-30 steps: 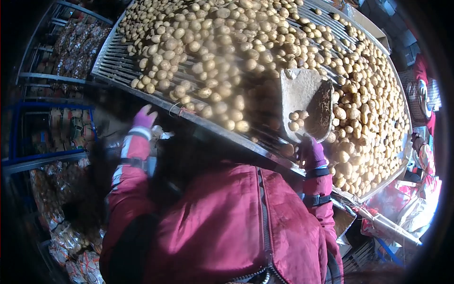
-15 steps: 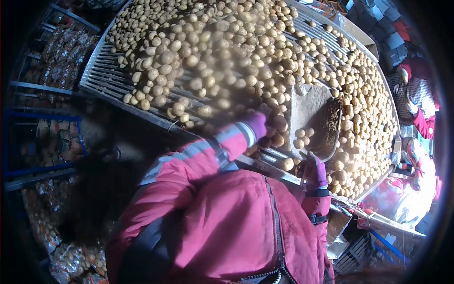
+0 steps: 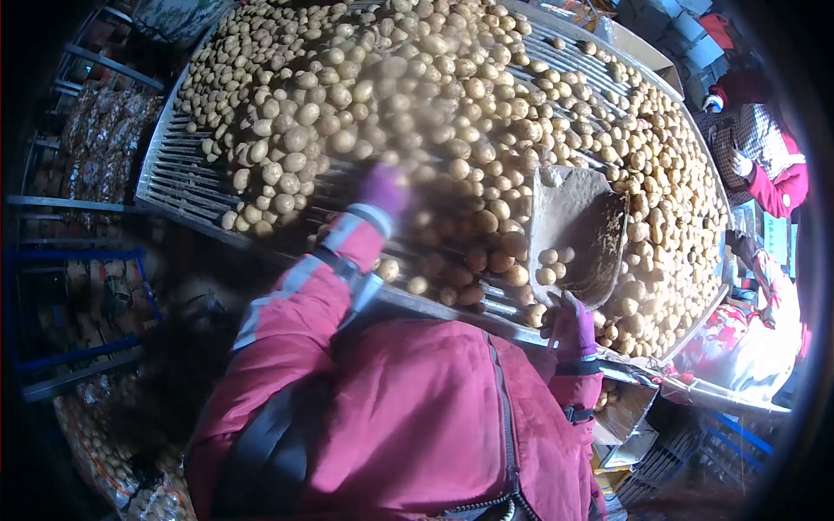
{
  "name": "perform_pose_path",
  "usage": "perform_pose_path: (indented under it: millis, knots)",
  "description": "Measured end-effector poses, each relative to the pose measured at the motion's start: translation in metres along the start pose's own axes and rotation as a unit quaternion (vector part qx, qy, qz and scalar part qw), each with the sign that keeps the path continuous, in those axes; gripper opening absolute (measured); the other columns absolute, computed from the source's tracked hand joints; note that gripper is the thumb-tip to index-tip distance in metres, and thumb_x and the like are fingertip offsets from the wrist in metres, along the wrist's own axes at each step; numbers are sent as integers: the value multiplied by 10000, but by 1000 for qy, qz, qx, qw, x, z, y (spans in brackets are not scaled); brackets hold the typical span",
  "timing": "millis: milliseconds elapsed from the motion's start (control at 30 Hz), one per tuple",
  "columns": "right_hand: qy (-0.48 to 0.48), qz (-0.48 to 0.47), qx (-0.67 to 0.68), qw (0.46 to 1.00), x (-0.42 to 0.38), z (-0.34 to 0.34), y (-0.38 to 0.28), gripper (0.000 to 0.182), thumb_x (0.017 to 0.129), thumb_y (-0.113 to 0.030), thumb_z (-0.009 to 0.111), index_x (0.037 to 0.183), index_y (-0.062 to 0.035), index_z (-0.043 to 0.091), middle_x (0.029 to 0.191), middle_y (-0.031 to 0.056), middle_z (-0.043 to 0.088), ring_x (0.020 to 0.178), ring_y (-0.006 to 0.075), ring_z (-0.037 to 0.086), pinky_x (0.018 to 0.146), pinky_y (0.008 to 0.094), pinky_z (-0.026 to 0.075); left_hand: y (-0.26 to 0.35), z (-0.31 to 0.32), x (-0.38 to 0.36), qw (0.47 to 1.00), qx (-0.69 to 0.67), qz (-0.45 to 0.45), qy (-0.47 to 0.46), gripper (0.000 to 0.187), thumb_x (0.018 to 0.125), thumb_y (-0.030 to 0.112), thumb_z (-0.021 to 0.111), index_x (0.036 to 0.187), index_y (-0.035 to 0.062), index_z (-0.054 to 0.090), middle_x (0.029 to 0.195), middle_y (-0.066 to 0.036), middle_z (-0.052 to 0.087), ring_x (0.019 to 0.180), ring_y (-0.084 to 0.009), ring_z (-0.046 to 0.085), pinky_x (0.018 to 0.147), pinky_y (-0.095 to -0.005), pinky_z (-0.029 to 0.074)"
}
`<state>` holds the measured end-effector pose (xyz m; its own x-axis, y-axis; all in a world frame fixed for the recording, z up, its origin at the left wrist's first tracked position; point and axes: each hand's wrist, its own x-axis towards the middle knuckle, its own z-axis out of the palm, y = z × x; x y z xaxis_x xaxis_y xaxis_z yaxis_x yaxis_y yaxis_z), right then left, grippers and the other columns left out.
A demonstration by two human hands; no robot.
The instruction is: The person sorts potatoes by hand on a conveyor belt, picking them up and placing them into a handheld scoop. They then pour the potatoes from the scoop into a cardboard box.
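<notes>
Purple glove fabric covers the person's right hand [image 3: 573, 330], whose fingers appear to be closed around the handle end of a wide, grey, dirt-stained scoop [image 3: 560, 213]. The handle is mostly hidden, so the exact hold cannot be told. The scoop lies near the front side of a large metal table made of parallel slats [image 3: 178, 191], and its open mouth is turned away from the person. The round, pale-brown potatoes [image 3: 459, 168] are heaped over most of these slats, and only a small group of them sits in the scoop, close to the handle.

The left hand [image 3: 385, 189], in a purple glove too, is above the slats beside the heap. It is blurred: whether its fingers are spread or pressed together, or touch any potato, one cannot tell.

The step in hand seems to be handling loose potatoes with the left hand while the right one holds the scoop. A next move of the scoop would call for a firm, level grip, because its few potatoes could roll.
</notes>
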<state>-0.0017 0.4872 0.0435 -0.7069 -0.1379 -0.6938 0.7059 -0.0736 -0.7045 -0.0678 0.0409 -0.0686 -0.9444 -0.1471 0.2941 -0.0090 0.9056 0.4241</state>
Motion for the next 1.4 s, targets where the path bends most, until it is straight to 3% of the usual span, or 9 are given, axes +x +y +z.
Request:
perform_pose_path:
  millis: [200,300,400,467,900,1000,1100,1167,1400]
  knots:
    - [-31,-14,-18,999,24,3,16,400,905,-357,575,1072,-1,651,675,68,625,532,162,581,469,287,452,23,-24,10,990,-118,59,-55,365,804,198,661,1118,17,624,1108,-198,623,1014,-365,589,910,-424,478]
    - [-20,-102,-177,979,39,-16,39,294,899,-232,596,1116,-43,657,702,48,659,560,131,609,497,285,478,-31,-101,58,964,-188,-177,-61,354,835,205,611,1140,25,608,1042,-197,629,923,-381,603,839,-448,495]
    - [-36,-105,-221,969,52,-18,55,262,874,-176,610,1119,-99,664,705,37,664,561,126,615,503,294,492,-103,-81,60,990,134,37,33,308,866,252,564,1103,61,610,948,-185,647,825,-396,615,759,-476,510]
    - [-41,-83,-214,972,56,-11,51,259,866,-167,615,1114,-110,665,712,35,668,569,130,619,508,296,495,-87,-53,52,958,90,-152,-228,373,826,340,610,1132,126,614,1016,-203,657,967,-375,627,831,-467,501]
    - [-26,33,7,999,39,63,13,373,927,-320,538,1045,10,667,679,79,608,548,175,558,494,293,449,-36,-10,37,948,-75,-47,-306,546,758,334,744,1193,38,602,1047,-205,653,984,-297,637,862,-383,502]
    - [-16,10,-8,1000,26,68,14,512,893,-473,544,990,9,689,636,96,597,488,207,550,455,317,443,-31,-60,110,992,-45,-10,-116,264,833,323,623,819,60,612,752,-196,626,723,-366,618,633,-430,505]
    - [-11,20,-23,999,24,65,18,498,902,-462,534,1014,-4,695,621,86,592,466,192,532,442,311,426,-77,-91,181,973,-48,-160,-160,459,862,304,560,1253,65,576,1024,-181,679,888,-285,668,798,-363,526]
    - [-8,-54,-137,989,16,68,20,463,909,-436,532,1012,-18,701,630,81,597,487,185,541,448,304,426,-98,-78,206,925,265,82,-259,579,852,404,542,1336,88,502,1243,-222,583,1108,-348,592,954,-420,460]
    - [2,-51,-98,994,19,61,44,402,922,-384,522,1066,-39,669,677,79,603,563,170,556,495,277,424,-58,-67,209,922,171,-161,-309,763,746,495,633,1375,104,451,1264,-243,570,1160,-386,562,981,-458,446]
